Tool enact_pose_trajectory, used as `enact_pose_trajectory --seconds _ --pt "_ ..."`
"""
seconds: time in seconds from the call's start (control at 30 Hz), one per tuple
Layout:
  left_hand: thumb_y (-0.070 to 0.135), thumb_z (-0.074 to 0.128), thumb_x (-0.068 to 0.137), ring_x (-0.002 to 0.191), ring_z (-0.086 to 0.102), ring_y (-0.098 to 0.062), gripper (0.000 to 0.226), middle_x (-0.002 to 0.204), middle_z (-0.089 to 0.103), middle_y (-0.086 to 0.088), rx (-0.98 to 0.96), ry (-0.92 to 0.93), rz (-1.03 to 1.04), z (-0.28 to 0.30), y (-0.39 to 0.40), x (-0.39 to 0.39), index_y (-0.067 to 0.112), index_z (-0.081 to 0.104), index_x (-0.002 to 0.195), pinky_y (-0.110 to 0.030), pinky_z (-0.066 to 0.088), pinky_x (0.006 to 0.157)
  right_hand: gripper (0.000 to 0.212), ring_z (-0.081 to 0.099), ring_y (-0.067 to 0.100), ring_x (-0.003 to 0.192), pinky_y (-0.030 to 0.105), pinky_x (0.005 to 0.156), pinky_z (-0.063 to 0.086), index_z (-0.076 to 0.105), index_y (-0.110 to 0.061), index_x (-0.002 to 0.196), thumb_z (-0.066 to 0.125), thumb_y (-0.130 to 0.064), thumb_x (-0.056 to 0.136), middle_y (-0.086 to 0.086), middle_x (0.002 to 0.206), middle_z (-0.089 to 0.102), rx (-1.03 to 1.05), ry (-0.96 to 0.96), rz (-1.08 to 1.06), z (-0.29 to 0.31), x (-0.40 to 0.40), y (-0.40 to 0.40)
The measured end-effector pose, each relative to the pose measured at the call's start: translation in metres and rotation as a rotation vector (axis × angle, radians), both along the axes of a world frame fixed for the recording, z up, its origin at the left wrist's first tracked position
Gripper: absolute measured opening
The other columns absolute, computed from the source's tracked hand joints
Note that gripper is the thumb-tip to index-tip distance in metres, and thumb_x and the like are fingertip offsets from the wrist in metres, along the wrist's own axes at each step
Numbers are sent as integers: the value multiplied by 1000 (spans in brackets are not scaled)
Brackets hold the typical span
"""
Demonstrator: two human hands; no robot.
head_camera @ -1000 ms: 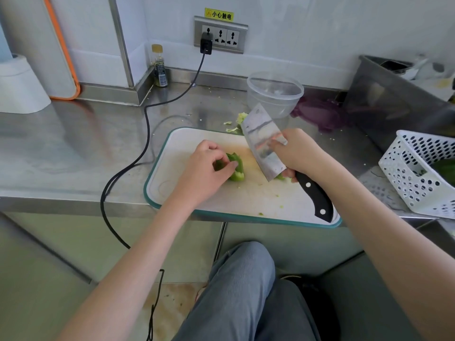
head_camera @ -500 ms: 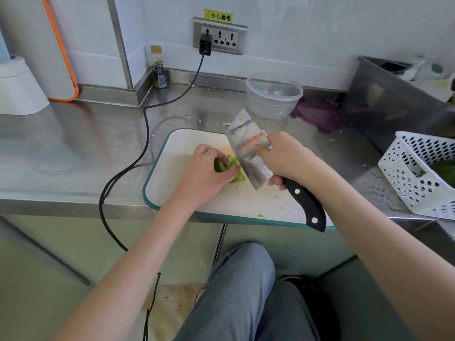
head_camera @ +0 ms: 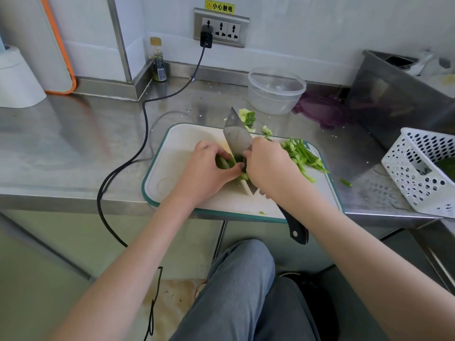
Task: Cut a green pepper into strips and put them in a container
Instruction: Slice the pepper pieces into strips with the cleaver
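left hand (head_camera: 205, 168) gripping pepper (head_camera: 227, 163), right hand (head_camera: 268, 166) gripping cleaver (head_camera: 236, 136)

Stainless-steel counter (head_camera: 73, 134), reflective, with raised steel backsplash (head_camera: 108, 88) along the wall. White wall (head_camera: 320, 25) carrying a triple socket panel (head_camera: 221, 28) under a yellow warning label (head_camera: 219, 7); one black plug (head_camera: 206, 36) inserted, its cable (head_camera: 145, 124) trailing across the counter and over the edge. Steel cabinet fronts (head_camera: 61, 242) below. Stained floor (head_camera: 172, 296).
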State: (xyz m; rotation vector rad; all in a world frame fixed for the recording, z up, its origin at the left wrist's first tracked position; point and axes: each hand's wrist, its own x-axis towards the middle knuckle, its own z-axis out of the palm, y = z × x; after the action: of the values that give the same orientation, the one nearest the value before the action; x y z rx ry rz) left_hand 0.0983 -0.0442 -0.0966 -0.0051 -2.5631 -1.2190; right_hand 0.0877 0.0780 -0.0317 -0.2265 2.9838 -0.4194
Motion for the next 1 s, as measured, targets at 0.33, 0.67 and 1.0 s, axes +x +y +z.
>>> enact_pose_trajectory --seconds 0.33,0.67,1.0 --pt "36 74 69 67 45 1 27 86 45 6 -18 -2 9 -2 0 -3 16 62 84 -7 35 64 13 47 24 56 24 30 32 42 -8 82 44 -8 94 6 64 39 63 -16 56 -4 -13 -5" --pt "25 75 66 70 45 1 28 95 46 6 63 -15 30 3 -3 1 20 61 89 -3 34 65 17 61 32 99 31 60 45 50 -6 113 44 -11 97 14 106 59 13 16 104 3 -20 -16" --pt "1 68 70 67 51 3 28 102 51 2 186 45 -23 1 -8 -1 25 63 85 -7 40 69 22 49 19 36 20 27 39 52 -2 106 39 -20 101 12 61 53 -13 -25 -68 10 -21 38"
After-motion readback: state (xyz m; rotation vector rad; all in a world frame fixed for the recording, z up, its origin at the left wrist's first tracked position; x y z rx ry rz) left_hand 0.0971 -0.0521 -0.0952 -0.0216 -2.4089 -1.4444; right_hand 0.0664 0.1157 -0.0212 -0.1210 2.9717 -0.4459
